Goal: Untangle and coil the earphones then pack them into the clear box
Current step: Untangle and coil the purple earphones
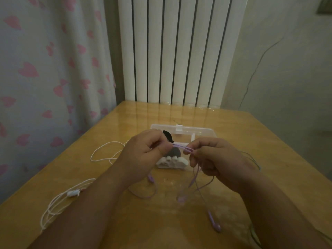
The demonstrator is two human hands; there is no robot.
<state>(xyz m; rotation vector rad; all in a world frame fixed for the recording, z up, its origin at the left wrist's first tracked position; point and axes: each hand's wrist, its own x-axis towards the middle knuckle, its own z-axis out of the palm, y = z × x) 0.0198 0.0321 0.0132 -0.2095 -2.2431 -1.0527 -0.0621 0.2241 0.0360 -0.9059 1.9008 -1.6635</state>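
Head: purple cord [182, 147] taut between pinching fingers [161, 150]

Three sets of earphones show, one purple set [181, 148] at the centre, one white set [72, 193] at 8 o'clock and one green set [258, 163] at 3 o'clock, with one clear box [197, 130] at 12 o'clock, two hands, a left hand [143, 155] and a right hand [215, 159], and one counter [260, 141].

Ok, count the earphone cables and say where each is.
3. Purple: pinched between left hand and right hand. White: on the table, left. Green: along the right arm. Others may be hidden in the box.
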